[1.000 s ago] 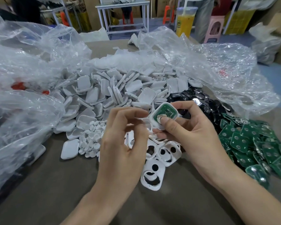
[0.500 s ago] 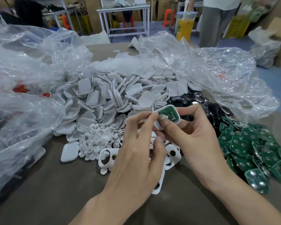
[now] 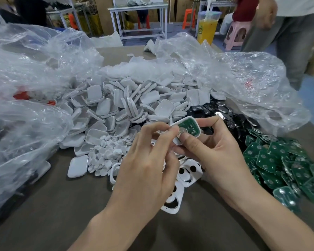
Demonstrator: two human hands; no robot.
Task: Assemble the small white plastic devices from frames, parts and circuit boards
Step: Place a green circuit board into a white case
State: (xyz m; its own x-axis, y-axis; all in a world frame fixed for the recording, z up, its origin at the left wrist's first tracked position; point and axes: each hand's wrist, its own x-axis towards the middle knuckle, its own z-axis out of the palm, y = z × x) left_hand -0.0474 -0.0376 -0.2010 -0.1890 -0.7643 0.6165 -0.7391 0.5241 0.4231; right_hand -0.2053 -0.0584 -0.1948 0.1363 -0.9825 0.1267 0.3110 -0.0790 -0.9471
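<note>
My right hand (image 3: pixel 216 156) grips a white frame with a green circuit board (image 3: pixel 188 126) set in it, thumb pressing on its round metal dome. My left hand (image 3: pixel 147 163) pinches the frame's left edge with its fingertips. Under both hands lie loose white frames with round holes (image 3: pixel 189 173). A heap of white shells (image 3: pixel 127 104) fills the middle of the table, with small white round buttons (image 3: pixel 107 153) in front of it. Green circuit boards (image 3: pixel 283 163) are piled at the right, black parts (image 3: pixel 239 120) behind them.
Crumpled clear plastic bags lie at the left (image 3: pixel 25 105) and at the back right (image 3: pixel 243 80). A person (image 3: pixel 288 33) stands past the table's far right corner by a pink stool (image 3: pixel 236 35). Brown table surface (image 3: pixel 62 205) shows in front.
My left hand has moved up and right until its fingertips reached the frame held by my right hand. The person in the background has walked to the right.
</note>
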